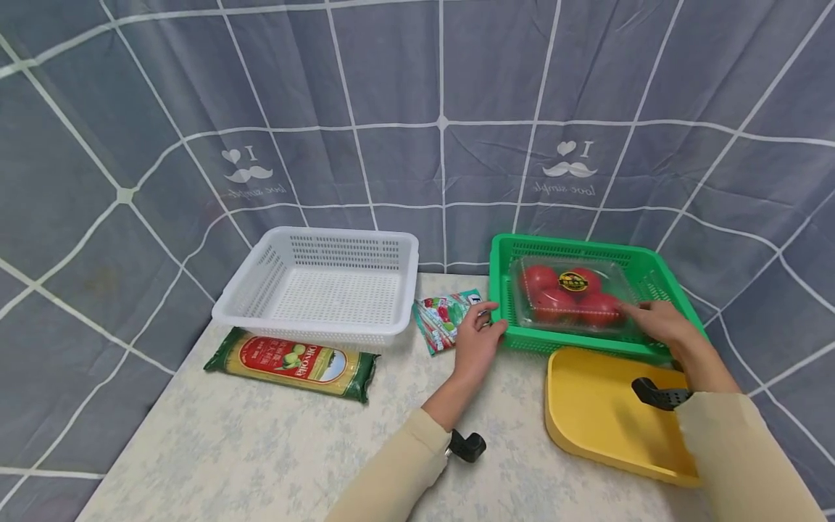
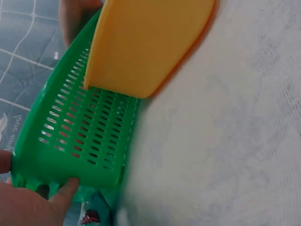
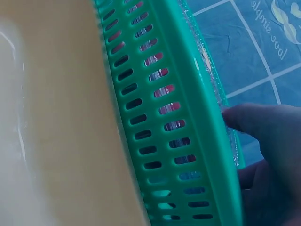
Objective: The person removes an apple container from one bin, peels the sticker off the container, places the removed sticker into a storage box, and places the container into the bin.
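A green basket (image 1: 574, 341) holds a clear plastic box (image 1: 531, 283) of red tomatoes (image 1: 554, 303) with a black and gold label. My left hand (image 1: 478, 337) pinches the basket's left end at the rim; the left wrist view shows a finger on the end wall (image 2: 51, 172). From the right, my right hand (image 1: 665, 322) reaches over the basket's rim and holds the box at its front right corner. In the right wrist view its thumb (image 3: 244, 115) lies at the box's edge; the other fingers are partly hidden behind the basket's rim.
A yellow tray (image 1: 607, 413) overlaps the basket's front. Left of the basket lies a green candy packet (image 1: 438, 319). Further left stands a white basket (image 1: 339, 297), with a pasta packet (image 1: 293, 362) before it. A grey curtain (image 1: 391, 167) hangs behind the table.
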`<state>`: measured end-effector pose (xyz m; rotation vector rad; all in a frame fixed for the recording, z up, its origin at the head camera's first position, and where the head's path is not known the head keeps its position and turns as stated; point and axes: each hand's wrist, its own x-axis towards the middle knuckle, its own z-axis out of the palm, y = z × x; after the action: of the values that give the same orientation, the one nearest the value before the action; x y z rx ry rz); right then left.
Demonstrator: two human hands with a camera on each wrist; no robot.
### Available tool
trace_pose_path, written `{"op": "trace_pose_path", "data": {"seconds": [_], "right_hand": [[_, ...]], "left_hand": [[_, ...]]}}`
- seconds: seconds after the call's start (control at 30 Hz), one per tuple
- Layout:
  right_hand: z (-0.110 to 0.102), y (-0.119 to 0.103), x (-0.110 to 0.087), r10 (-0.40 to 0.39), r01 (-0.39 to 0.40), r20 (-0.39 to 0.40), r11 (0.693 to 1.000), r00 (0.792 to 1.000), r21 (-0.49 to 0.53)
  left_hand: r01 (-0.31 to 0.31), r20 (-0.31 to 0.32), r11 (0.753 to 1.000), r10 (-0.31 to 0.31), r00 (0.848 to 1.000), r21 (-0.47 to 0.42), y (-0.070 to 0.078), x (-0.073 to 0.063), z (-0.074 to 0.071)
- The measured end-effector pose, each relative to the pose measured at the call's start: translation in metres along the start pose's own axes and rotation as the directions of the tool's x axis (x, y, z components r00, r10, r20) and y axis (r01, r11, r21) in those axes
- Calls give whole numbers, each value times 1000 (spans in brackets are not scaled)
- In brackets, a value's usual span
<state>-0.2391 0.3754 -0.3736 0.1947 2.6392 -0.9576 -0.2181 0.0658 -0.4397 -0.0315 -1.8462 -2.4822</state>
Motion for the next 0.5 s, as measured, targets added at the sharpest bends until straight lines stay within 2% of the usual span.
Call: {"op": "trace_pose_path", "data": {"seconds": [0.23,0.4,0.5], "right_hand": [[0,1,6,21,-21,-6,999,1000,-29],[-2,-1,8,70,-69,24,997,997,-39],[-3,-3,7,87,-85,40,996,995,-36]], "left_hand": [[5,35,1000,-4,999,-29,20,-12,-3],[5,47,1000,-4,999,-11,21,-11,-5],[12,53,1000,-11,999,-12,17,-9,-5]]}}
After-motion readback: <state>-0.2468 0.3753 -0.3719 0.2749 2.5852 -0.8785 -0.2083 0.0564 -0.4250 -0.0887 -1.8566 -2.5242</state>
